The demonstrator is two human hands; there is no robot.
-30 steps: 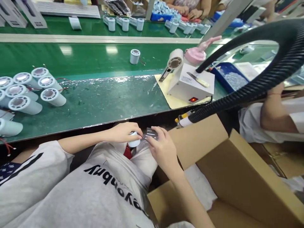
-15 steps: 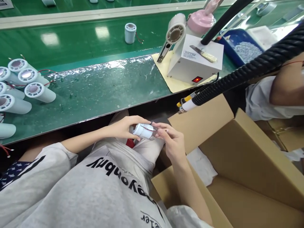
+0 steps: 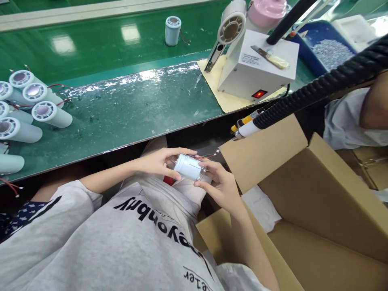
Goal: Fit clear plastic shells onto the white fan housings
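Note:
A light-blue battery pack [image 3: 188, 166] with clear plastic at both ends lies sideways above my lap. My left hand [image 3: 162, 163] grips its left end between thumb and fingers. Around its right end close the fingers and thumb of my right hand [image 3: 218, 178]. Thin red and black wires [image 3: 209, 156] with small white plugs stick out beyond the pack's upper side, over my right fingers. Several similar battery packs [image 3: 53, 114] lie at the left of the green bench, their round ends facing me.
A single pack [image 3: 172, 31] stands on the green surface behind the bench [image 3: 130, 117]. A white machine [image 3: 257, 68] with a lit red switch carries a knife. A black ribbed hose [image 3: 315, 83] crosses above an open cardboard box [image 3: 321, 202]. Another person's arm [image 3: 374, 105] is at right.
My right hand has gone from pinching near the wires to holding the pack's right end. The wires now extend freely to the right. The camera view has shifted slightly.

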